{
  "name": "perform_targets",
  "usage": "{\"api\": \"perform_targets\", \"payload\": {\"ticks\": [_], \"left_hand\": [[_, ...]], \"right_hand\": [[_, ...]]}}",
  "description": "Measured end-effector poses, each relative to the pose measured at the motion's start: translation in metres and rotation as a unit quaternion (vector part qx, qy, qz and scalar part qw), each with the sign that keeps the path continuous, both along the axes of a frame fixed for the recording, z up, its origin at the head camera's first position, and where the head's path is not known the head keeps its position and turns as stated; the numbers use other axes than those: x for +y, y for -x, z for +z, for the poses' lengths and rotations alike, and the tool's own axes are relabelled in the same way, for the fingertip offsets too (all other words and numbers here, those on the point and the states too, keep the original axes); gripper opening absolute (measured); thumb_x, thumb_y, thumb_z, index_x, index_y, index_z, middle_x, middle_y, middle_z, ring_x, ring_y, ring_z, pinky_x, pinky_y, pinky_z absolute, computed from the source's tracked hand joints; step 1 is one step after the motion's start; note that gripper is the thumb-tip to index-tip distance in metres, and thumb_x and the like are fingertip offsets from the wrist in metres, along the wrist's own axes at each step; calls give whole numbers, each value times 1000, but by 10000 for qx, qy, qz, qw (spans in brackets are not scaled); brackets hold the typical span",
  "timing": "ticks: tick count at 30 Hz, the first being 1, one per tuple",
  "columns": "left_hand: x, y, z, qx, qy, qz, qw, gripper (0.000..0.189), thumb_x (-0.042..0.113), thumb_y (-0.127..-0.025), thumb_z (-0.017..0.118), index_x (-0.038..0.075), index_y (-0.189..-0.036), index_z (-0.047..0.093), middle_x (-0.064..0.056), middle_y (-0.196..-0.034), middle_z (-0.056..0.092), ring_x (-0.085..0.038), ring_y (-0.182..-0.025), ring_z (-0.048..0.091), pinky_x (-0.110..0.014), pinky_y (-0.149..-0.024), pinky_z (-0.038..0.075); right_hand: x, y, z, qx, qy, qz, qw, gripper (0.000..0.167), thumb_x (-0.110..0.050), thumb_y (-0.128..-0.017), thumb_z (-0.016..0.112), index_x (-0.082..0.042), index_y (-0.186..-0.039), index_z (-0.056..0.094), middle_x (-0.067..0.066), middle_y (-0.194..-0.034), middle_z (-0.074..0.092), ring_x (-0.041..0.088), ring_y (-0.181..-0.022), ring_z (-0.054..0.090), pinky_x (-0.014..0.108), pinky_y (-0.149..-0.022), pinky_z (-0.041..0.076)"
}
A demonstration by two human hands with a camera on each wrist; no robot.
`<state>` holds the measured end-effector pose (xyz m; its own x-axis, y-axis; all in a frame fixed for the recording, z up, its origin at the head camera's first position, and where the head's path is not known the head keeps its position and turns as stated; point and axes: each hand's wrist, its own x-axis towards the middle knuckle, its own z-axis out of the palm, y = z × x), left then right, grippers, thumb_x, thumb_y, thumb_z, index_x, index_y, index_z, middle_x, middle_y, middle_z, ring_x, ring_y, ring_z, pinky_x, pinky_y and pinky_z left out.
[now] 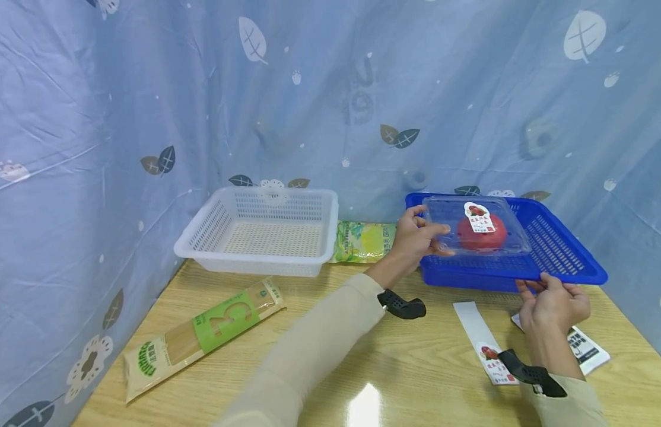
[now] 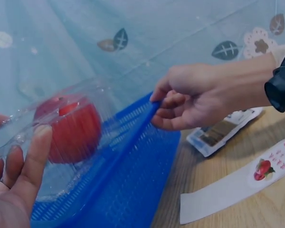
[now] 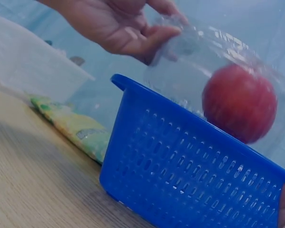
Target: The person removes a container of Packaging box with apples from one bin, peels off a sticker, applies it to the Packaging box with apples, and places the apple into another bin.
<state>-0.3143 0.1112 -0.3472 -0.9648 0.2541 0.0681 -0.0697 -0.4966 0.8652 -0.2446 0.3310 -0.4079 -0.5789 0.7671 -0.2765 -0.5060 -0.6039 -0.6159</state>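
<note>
My left hand (image 1: 414,240) grips the left end of a clear plastic box (image 1: 448,207), thumb on top, holding it over the blue basket (image 1: 565,252). Inside the box is a round red fruit (image 2: 76,130), and a label with a fruit picture (image 1: 479,217) is on the lid. With its thumb and fingers my right hand (image 1: 555,303) pinches the front rim of the basket near its right corner. In the right wrist view the red fruit (image 3: 240,103) shows just above the basket's rim (image 3: 180,108).
A white basket (image 1: 272,261) stands at the back left. Behind my left arm lies a yellow-green packet (image 1: 362,242). A noodle packet (image 1: 205,338) lies front left. A label strip (image 1: 482,341) and a white packet (image 1: 589,350) lie near my right arm. A curtain hangs behind.
</note>
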Motion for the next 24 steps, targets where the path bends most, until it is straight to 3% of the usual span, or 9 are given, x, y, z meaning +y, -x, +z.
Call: {"api": "perform_targets", "payload": {"ticks": [7,12,20,24], "left_hand": [[18,4,-3,-241,687,251,9970,63,-13,-85,71,9,-140,49,-5,-82,55,-18,-41,56,-41,-51,62],[25,6,-6,-423,1244,235,9910,64,-11,-87,70,7,-143,45,-10,-79,62,-20,-40,55,-38,-52,62],[26,11,-2,-667,1734,-132,9825,77,-10,-88,68,1,-154,31,-11,-65,53,-20,-40,48,-35,-56,63],[26,12,3,-653,2241,-289,9720,57,-8,-89,69,-4,-139,43,-17,-74,54,-21,-42,48,-35,-57,63]], "right_hand": [[0,-2,1,-44,-18,88,9999,29,9,-93,62,-8,-98,39,9,-96,52,24,-52,54,37,-54,61],[0,-3,1,-119,30,106,9999,29,9,-93,63,-8,-98,40,8,-94,52,24,-51,55,37,-53,61],[0,-2,0,-159,-7,80,9998,29,8,-93,64,-9,-98,41,8,-93,53,24,-50,56,36,-53,61],[0,-1,1,-178,-74,54,9998,29,8,-92,64,-9,-98,41,8,-94,52,23,-52,56,36,-53,61]]}}
